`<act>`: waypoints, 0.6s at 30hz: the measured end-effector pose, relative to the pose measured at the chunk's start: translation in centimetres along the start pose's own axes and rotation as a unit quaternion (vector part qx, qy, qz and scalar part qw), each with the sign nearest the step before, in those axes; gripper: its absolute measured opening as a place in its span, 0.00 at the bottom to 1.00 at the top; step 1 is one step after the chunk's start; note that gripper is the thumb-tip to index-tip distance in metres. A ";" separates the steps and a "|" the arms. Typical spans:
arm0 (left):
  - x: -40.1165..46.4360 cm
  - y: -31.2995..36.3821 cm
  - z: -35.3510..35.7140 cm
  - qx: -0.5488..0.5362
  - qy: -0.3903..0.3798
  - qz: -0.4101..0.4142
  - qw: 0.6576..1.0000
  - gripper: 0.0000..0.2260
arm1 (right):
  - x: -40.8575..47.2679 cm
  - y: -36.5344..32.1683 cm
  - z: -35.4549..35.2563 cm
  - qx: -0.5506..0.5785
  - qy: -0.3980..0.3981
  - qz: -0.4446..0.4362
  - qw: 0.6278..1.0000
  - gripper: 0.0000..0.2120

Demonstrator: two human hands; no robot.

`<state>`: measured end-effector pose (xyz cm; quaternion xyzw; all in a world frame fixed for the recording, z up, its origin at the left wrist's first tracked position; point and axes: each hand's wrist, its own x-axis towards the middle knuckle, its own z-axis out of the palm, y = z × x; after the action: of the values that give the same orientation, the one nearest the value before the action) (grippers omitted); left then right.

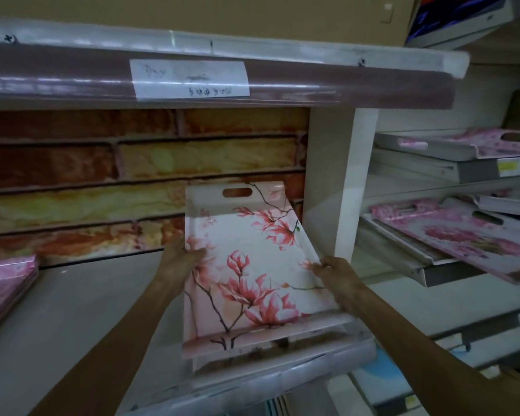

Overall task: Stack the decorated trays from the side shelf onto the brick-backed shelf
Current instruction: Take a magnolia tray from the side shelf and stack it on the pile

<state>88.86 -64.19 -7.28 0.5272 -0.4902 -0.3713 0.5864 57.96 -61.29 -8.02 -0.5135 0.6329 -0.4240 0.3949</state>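
A white tray with pink magnolia flowers [246, 259] lies on the right end of the brick-backed shelf [81, 298], its handle slot toward the brick wall. Another tray edge shows just beneath its near end. My left hand [179, 259] grips the tray's left rim and my right hand [335, 274] grips its right rim. On the side shelf at the right lie more decorated trays: a pink floral one [463, 232] on the middle level and another [469, 142] on the level above.
A stack of pink trays [3, 283] sits at the shelf's left end. An upper shelf with a paper label [189, 79] overhangs the space. A white upright [330, 181] separates the two shelving units. Lower shelves hold blue items [385, 382].
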 end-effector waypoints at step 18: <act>-1.8 -4.5 1.4 0.058 0.012 -0.018 0.998 0.15 | 0.0 3.6 0.2 -0.312 0.027 -0.103 0.944 0.21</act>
<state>87.47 -63.55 -12.05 0.5734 -0.4940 -0.3466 0.5541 57.06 -60.92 -11.45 -0.6617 0.6875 -0.2578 0.1519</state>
